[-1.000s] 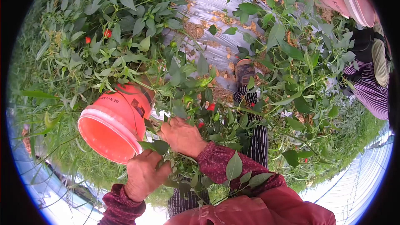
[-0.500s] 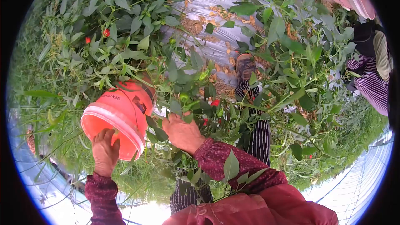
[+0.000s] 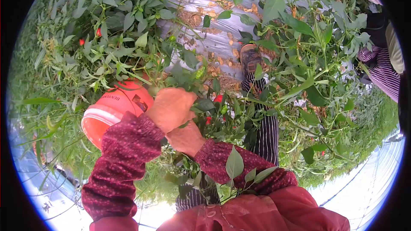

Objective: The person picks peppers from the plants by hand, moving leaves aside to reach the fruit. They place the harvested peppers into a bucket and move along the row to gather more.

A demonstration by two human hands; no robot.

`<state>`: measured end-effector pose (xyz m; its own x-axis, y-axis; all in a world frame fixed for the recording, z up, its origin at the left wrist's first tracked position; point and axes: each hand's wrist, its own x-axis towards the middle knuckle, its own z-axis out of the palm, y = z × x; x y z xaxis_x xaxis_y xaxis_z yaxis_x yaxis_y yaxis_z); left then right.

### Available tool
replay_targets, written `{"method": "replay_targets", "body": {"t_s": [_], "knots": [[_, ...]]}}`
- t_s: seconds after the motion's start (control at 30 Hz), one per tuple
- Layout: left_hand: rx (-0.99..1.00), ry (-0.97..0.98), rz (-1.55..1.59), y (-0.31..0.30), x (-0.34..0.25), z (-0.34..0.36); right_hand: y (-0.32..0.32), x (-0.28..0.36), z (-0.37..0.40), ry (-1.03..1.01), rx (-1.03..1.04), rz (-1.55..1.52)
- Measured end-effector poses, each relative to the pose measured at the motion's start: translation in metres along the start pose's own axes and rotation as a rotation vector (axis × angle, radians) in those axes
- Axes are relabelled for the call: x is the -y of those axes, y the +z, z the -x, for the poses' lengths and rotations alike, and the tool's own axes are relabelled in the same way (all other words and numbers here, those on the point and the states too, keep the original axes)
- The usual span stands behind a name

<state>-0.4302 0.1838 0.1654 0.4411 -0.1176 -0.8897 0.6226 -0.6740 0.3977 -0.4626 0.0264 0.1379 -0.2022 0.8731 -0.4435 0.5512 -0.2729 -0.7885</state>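
My left hand (image 3: 172, 106) reaches across in front of the pepper plant, blurred, its back toward me and its fingertips out of sight. Just below it is my right hand (image 3: 185, 138), its fingers covered by the left hand and leaves. Whether either hand holds anything cannot be made out. Beside them a red chili pepper (image 3: 218, 98) hangs among leaves, with another red pepper (image 3: 208, 120) lower down. A green pepper (image 3: 199, 73) grows just above. The pinkish-red bucket (image 3: 122, 102) lies tilted at the left, its mouth toward me, partly behind my left sleeve.
Dense pepper plants (image 3: 107, 17) fill the left, with red fruit among them. More foliage (image 3: 312, 72) spreads on the right. Silvery plastic sheeting (image 3: 201, 0) with dry leaves runs between. My shoe (image 3: 250, 57) rests there. Another person's striped clothing (image 3: 379, 68) shows at far right.
My left hand has left the bucket's mouth and moved right, over to my right hand. The right hand stays at about the same place in the plant. The bucket has hardly moved.
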Motion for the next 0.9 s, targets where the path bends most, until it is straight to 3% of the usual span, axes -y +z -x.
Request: {"method": "replay_targets", "body": {"t_s": [0.03,0.07,0.1,0.13,0.2,0.23,0.3,0.33,0.37,0.43,0.5,0.6,0.63,0.7,0.73,0.77,0.9], "knots": [[-0.061,0.017,0.048,-0.001,0.001,0.008,0.003,-0.001,-0.001,0.008,0.041,0.016],[-0.122,0.033,0.096,-0.001,0.003,0.016,0.012,-0.003,-0.003,0.096,-0.032,-0.614],[-0.119,0.033,0.092,-0.001,0.007,0.023,0.010,-0.003,-0.004,0.141,-0.063,-0.932],[-0.271,0.018,0.269,0.000,0.013,0.032,-0.002,-0.001,-0.008,0.180,-0.110,-1.251],[-0.493,-0.034,0.557,0.005,0.029,0.050,-0.038,-0.002,-0.009,0.087,0.092,-0.212],[-0.498,-0.042,0.549,0.006,0.033,0.059,-0.048,-0.001,-0.010,0.076,0.088,-0.216],[-0.491,-0.176,1.165,0.009,0.040,0.075,-0.059,0.000,-0.010,0.059,0.071,-0.109],[-0.658,-0.050,1.082,0.019,0.045,0.077,-0.058,-0.002,-0.009,0.026,-0.022,-0.149],[-0.661,-0.055,1.078,0.026,0.045,0.083,-0.059,-0.003,-0.009,0.021,-0.024,-0.153],[-0.675,-0.261,1.190,0.032,0.036,0.092,-0.065,-0.004,-0.010,0.071,-0.115,-0.404],[-0.748,-0.283,1.146,0.046,0.025,0.095,-0.070,-0.004,-0.008,0.058,-0.172,-0.453],[-0.869,-0.366,1.344,0.061,0.023,0.097,-0.069,-0.008,-0.008,0.036,-0.381,-0.629],[-0.872,-0.365,1.345,0.066,0.022,0.099,-0.070,-0.008,-0.009,0.034,-0.381,-0.627],[-0.833,-0.292,1.216,0.070,0.018,0.102,-0.076,-0.008,-0.010,0.079,-0.184,-0.659],[-0.781,-0.260,1.239,0.070,0.012,0.102,-0.067,-0.011,-0.014,-0.048,-0.269,-0.593],[-0.780,-0.257,1.241,0.067,0.005,0.103,-0.066,-0.012,-0.013,-0.045,-0.269,-0.591],[-0.700,-0.217,1.113,0.064,0.004,0.114,-0.071,-0.009,-0.014,-0.067,-0.124,-0.529]]}}
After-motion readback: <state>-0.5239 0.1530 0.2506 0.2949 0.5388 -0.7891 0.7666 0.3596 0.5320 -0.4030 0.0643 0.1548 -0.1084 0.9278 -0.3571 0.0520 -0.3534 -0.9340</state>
